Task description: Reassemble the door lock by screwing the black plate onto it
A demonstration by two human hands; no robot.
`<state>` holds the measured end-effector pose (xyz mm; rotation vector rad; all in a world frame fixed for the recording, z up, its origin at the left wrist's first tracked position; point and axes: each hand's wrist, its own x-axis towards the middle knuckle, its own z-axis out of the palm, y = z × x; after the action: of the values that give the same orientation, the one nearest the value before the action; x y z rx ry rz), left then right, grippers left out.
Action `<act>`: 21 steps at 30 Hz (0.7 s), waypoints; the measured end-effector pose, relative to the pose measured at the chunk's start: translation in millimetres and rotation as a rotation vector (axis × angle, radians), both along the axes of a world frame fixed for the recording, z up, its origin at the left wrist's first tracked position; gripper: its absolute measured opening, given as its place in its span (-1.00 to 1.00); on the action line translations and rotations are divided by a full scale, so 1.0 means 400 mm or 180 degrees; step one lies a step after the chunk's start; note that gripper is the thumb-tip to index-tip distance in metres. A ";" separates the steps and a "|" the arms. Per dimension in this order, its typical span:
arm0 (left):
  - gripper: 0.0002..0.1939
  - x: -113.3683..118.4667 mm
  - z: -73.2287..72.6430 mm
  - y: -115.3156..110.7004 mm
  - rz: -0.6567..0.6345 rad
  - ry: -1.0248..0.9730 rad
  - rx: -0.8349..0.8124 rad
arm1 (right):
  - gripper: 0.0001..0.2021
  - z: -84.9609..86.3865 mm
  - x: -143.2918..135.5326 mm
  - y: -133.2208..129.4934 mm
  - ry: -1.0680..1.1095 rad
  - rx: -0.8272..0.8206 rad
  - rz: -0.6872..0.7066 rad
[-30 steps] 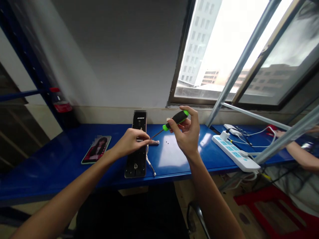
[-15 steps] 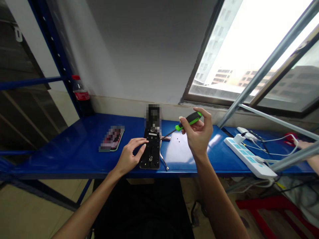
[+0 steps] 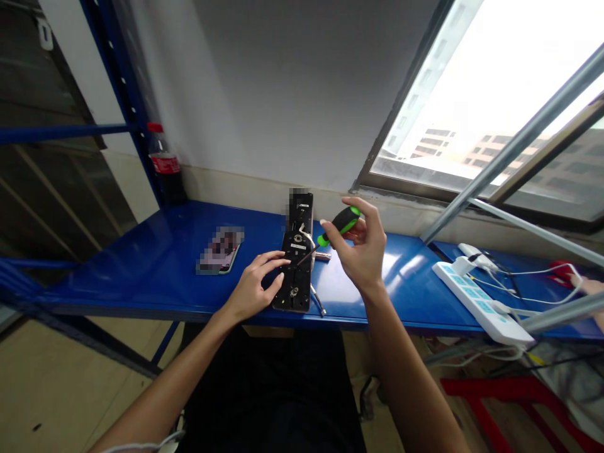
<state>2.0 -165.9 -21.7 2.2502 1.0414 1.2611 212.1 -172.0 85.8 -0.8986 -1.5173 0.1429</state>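
Observation:
A long black panel (image 3: 292,286), with several fittings and wires and the look of a door lock's opened body, lies lengthwise at the blue bench's front edge. My left hand (image 3: 255,286) rests at the panel's left side, fingers stretched across its edge. In my right hand (image 3: 361,248) is a green and black screwdriver (image 3: 346,219), held slanted by the handle. Its tip points down onto the panel's middle; whether it sits in a screw cannot be made out. A short metal cylinder (image 3: 323,257) sticks out at the panel's right, and a loose cable (image 3: 318,301) hangs out below it.
A phone (image 3: 226,251) lies left of the panel on the blue bench (image 3: 141,270). A cola bottle (image 3: 167,170) stands in the back left corner. To the right are a white power strip (image 3: 481,302), cables, a metal post (image 3: 509,126) and another person's hand (image 3: 587,286).
My right hand has moved left and the screwdriver's tip is now further in over the panel. The whole view has shifted slightly. My left hand stays on the panel's left side.

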 end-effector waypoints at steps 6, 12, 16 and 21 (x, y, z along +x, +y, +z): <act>-0.71 0.002 0.002 0.002 0.0040 0.0057 -0.0078 | -0.57 0.009 -0.028 0.018 -0.0143 -0.0087 -0.0035; -0.71 0.001 0.000 0.005 0.0018 0.0005 -0.0230 | -0.61 0.007 -0.035 0.043 0.0375 -0.0357 -0.0042; -0.74 0.002 -0.003 0.006 0.0063 -0.0044 -0.0156 | -0.59 -0.006 -0.018 0.057 0.0735 -0.0506 -0.0193; -0.78 0.002 -0.008 0.008 0.0152 -0.0174 -0.0044 | -0.57 -0.021 0.004 0.066 0.0875 -0.0604 -0.0160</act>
<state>2.8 -162.7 -25.0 2.1802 1.0865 1.3232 213.6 -145.7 77.4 -1.0221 -1.2385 0.3639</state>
